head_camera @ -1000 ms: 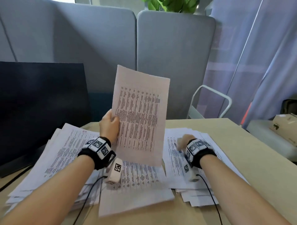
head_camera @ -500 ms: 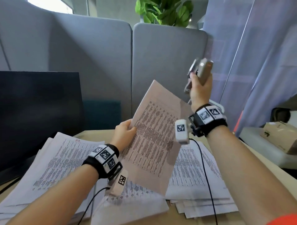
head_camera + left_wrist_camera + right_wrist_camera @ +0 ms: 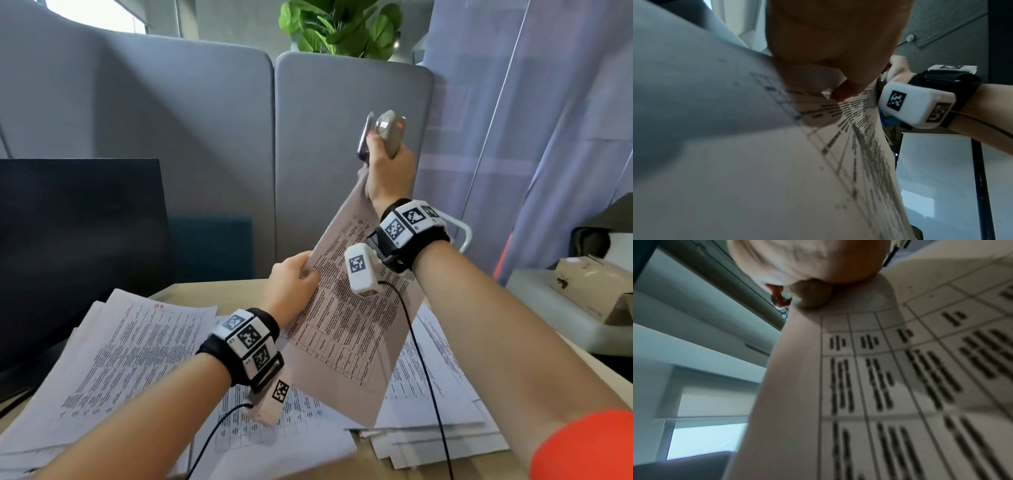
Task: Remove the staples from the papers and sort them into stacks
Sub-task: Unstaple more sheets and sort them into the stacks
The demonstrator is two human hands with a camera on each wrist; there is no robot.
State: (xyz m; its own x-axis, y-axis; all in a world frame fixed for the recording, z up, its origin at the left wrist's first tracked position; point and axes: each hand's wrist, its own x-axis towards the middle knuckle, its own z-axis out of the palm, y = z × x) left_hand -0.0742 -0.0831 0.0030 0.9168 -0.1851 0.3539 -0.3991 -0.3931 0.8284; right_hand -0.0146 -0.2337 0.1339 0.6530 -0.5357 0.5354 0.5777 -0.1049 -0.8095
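Above three paper stacks (image 3: 130, 346), one sheet (image 3: 346, 329), two hands

An office workstation: grey upholstered partition panels (image 3: 212, 144) enclose a light wooden desk (image 3: 219, 286) heaped with stacks of printed tables (image 3: 113, 363), a dark monitor (image 3: 78, 246) at left, a potted plant (image 3: 339, 27) behind the divider.

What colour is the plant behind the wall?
Green. The plant has big green leaves, clearest in the head view.
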